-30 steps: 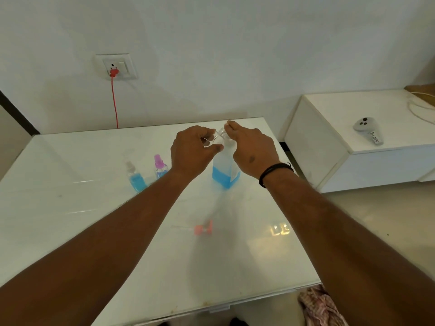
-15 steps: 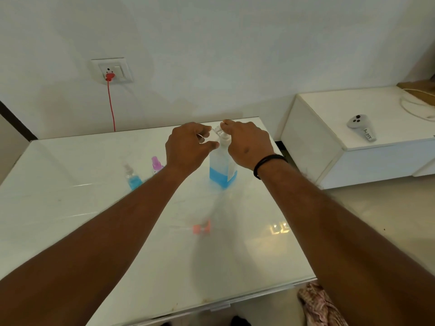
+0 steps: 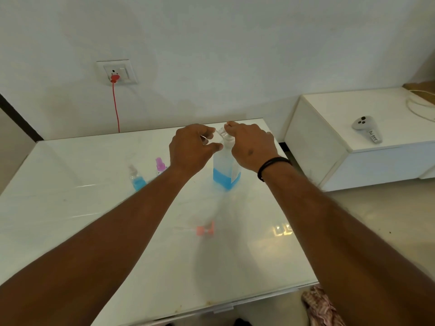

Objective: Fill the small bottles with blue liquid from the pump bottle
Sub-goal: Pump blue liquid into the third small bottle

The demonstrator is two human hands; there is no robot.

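At frame center, the left hand [image 3: 191, 147] is pinching a small clear bottle [image 3: 205, 139] while the right hand [image 3: 251, 145], fingers curled, is pressing the pump bottle [image 3: 226, 169].

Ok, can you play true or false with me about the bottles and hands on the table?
1. The clear square pump bottle is full of blue liquid. False: blue fills only its bottom part.
2. The right hand is at the pump top. True.
3. The small clear bottle with the pink cap lies on its side. False: it stands upright.
4. A red cable hangs from the white wall socket. True.
5. The left hand rests flat on the white glossy table. False: it is raised beside the pump top.
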